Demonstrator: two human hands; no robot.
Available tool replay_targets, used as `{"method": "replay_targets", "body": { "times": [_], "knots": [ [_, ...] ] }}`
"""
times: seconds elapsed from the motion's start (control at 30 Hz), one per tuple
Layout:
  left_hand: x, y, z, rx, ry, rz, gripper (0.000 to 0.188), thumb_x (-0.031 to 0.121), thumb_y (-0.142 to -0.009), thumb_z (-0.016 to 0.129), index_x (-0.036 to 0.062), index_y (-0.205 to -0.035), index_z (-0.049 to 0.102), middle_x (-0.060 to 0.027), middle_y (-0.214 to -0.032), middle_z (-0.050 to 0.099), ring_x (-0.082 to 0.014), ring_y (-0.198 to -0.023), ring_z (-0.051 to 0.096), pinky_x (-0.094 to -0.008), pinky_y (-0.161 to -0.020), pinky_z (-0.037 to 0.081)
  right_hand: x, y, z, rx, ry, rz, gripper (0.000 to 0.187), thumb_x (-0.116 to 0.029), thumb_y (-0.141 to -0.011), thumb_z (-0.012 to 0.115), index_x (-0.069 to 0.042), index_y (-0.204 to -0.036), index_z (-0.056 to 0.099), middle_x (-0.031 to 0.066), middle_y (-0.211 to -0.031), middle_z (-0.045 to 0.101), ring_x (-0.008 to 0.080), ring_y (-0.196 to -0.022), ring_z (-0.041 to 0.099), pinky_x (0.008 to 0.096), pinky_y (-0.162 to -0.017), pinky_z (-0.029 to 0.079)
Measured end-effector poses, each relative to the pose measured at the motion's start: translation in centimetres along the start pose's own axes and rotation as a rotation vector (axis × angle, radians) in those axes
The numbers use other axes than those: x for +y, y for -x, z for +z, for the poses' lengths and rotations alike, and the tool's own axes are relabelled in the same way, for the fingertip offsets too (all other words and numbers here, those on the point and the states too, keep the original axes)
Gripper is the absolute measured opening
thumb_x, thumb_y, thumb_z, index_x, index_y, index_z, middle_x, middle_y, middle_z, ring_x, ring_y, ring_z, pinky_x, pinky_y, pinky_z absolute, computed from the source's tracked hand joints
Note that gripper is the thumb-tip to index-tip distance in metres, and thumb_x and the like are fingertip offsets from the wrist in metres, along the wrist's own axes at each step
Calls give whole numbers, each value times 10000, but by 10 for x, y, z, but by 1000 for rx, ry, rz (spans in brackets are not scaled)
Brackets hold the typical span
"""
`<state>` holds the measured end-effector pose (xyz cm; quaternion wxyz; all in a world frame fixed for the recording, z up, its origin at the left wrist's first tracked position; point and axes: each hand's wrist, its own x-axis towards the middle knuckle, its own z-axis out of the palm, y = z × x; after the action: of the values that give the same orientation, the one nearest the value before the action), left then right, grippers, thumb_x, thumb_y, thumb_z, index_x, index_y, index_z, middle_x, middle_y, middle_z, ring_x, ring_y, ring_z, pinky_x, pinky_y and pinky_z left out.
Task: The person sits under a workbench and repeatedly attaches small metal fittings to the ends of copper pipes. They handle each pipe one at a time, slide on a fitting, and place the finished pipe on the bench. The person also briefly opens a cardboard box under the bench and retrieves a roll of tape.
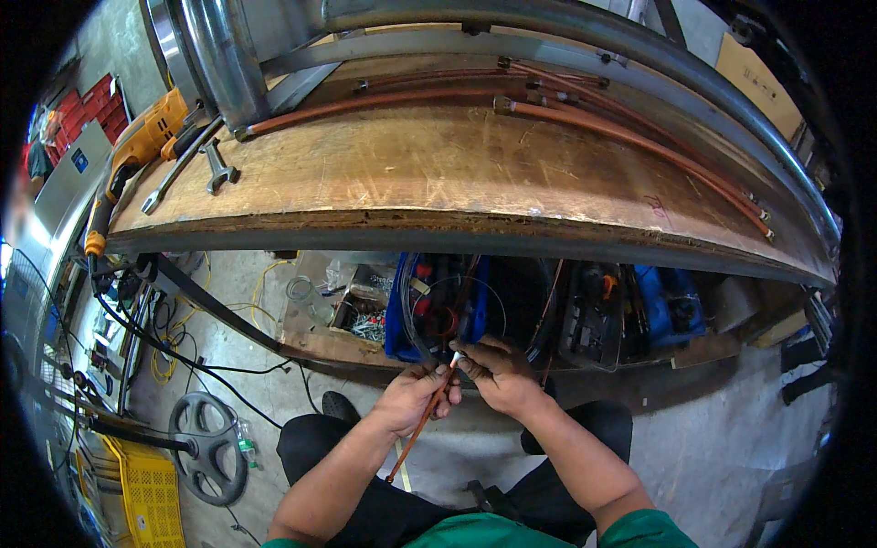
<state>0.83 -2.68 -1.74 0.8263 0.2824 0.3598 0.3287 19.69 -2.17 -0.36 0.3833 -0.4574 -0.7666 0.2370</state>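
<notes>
Tube pinched in left hand, right hand closed on its white tip just above; fitting appears underway, next needing steady alignment.

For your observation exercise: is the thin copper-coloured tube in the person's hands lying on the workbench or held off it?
Held off it. Both hands, left hand and right hand, grip the tube below the wooden workbench edge, its lower end hanging free.
</notes>
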Motion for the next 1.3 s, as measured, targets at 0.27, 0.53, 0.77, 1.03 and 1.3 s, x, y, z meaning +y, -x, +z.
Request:
{"method": "replay_targets", "body": {
  "times": [0.27, 0.53, 0.77, 1.03, 1.3],
  "knots": [
    [-5, 3, -7, -81, 31, -41, 233, 265, -982, 505, 40, -991, 564, -55, -730, 549, -121, -534, 440, -231, -477, 336, 2, 1, 0, -27, 3, 7, 297, -171, -864, 648, -156, -1159, 660, 119, -898, 641, 311, -769, 621, 373, -669, 505],
    [-5, -1, 0, 28, 128, -31, 242, 248, -954, 526, 43, -1080, 547, -73, -759, 555, -151, -593, 453, -275, -571, 385, 6, 1, 3, 34, -30, -39, 323, -124, -837, 671, -183, -1154, 664, 107, -862, 627, 300, -744, 608, 366, -635, 499],
    [-6, 1, -9, -91, 138, 22, 180, 213, -974, 503, 71, -1080, 539, -56, -774, 568, -119, -582, 455, -240, -538, 379, 4, -2, 5, 38, -52, -64, 386, -15, -793, 687, -144, -1156, 667, 94, -804, 602, 233, -718, 581, 337, -646, 475],
    [-1, 0, 6, 21, 120, 10, 153, 206, -957, 505, 80, -1034, 545, -67, -729, 527, -125, -546, 417, -268, -523, 351, 8, 1, 6, 52, -26, -88, 403, -8, -787, 689, -141, -1166, 663, 89, -805, 595, 237, -726, 583, 323, -650, 480],
    [-4, 2, 0, -75, 145, 50, 205, 260, -933, 593, 87, -1033, 548, -70, -731, 556, -135, -515, 442, -258, -482, 343, 11, 4, 4, -21, -36, -44, 492, -50, -711, 669, -176, -1186, 647, 106, -888, 612, 307, -805, 620, 372, -706, 517]
  ]
}}
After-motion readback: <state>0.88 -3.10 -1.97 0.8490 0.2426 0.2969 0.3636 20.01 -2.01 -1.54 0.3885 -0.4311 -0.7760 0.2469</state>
